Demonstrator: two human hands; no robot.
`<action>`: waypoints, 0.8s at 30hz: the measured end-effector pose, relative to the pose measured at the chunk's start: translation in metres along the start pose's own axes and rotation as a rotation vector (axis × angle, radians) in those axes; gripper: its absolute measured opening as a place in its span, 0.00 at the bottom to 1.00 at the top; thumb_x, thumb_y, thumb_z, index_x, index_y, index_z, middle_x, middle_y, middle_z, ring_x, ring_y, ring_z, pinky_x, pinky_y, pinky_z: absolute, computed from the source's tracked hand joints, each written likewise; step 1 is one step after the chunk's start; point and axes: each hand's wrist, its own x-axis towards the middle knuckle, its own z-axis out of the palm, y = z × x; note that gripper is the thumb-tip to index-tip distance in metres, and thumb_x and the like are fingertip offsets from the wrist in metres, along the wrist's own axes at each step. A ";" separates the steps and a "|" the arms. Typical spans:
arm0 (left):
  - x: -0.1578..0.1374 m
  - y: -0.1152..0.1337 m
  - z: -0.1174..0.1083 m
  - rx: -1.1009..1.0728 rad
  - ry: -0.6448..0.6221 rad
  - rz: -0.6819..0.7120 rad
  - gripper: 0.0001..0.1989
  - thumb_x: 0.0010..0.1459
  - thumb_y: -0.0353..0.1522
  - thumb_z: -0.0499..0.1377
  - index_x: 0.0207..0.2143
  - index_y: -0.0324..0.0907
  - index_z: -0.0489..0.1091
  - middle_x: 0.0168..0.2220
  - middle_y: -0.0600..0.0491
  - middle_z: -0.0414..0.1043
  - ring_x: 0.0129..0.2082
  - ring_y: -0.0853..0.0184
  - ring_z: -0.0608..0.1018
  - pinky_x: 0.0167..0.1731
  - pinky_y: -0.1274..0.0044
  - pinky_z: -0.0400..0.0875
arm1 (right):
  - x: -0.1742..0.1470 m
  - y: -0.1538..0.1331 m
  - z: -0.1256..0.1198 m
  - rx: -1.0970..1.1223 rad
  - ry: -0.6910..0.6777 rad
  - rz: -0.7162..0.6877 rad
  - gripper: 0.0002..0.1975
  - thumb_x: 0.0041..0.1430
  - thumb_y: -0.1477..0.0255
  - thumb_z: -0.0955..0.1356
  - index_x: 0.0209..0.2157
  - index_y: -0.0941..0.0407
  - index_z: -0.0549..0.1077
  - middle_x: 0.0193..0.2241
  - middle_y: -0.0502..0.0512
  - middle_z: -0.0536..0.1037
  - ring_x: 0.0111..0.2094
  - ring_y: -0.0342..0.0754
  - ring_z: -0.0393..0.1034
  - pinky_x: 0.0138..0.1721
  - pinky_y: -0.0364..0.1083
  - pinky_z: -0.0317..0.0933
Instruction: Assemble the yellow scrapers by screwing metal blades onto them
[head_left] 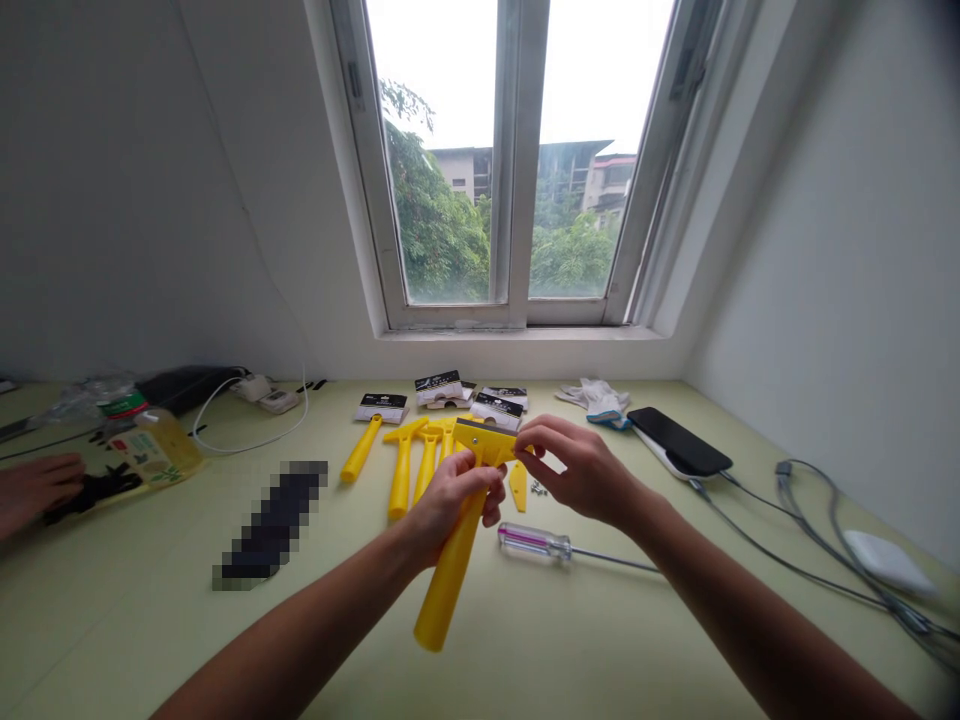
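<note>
Above the tabletop (570, 640), a yellow scraper (450, 585) is gripped at the neck by the curled left hand (456, 500), its head's end pinched by the right hand (570, 462). If the pinch slips, skin could be nicked by the blade-like grey edge (486, 428).

A plain room, a home or a small office; which of them, I cannot tell.
Beyond the wearer's fingers (544, 440) is a sliding window (519, 170), with trees (435, 215) outside. The pale green counter (600, 650) beneath them carries everyday objects: a phone (682, 440) to their right, a drink bottle (161, 440) and a charger (255, 388) to their left.
</note>
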 end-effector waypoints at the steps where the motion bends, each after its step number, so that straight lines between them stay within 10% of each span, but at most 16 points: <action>1: 0.000 0.000 0.000 0.003 0.006 -0.003 0.07 0.54 0.29 0.59 0.35 0.37 0.64 0.25 0.56 0.62 0.22 0.74 0.65 0.24 0.79 0.60 | 0.000 0.000 0.000 0.002 0.012 -0.010 0.06 0.61 0.73 0.62 0.37 0.55 0.71 0.35 0.58 0.74 0.34 0.47 0.68 0.36 0.47 0.66; 9: -0.002 0.003 0.000 -0.014 0.000 0.003 0.09 0.52 0.30 0.61 0.35 0.36 0.66 0.29 0.54 0.64 0.22 0.75 0.66 0.24 0.79 0.60 | 0.001 0.001 0.002 0.018 0.130 -0.135 0.05 0.58 0.78 0.66 0.35 0.55 0.73 0.34 0.55 0.76 0.35 0.46 0.70 0.38 0.46 0.67; 24: -0.004 0.008 0.001 0.074 0.013 0.070 0.09 0.54 0.31 0.61 0.36 0.36 0.66 0.30 0.54 0.64 0.23 0.75 0.67 0.24 0.79 0.62 | -0.003 -0.012 0.029 0.013 0.385 0.056 0.05 0.56 0.79 0.68 0.33 0.55 0.70 0.32 0.54 0.74 0.33 0.45 0.68 0.32 0.45 0.64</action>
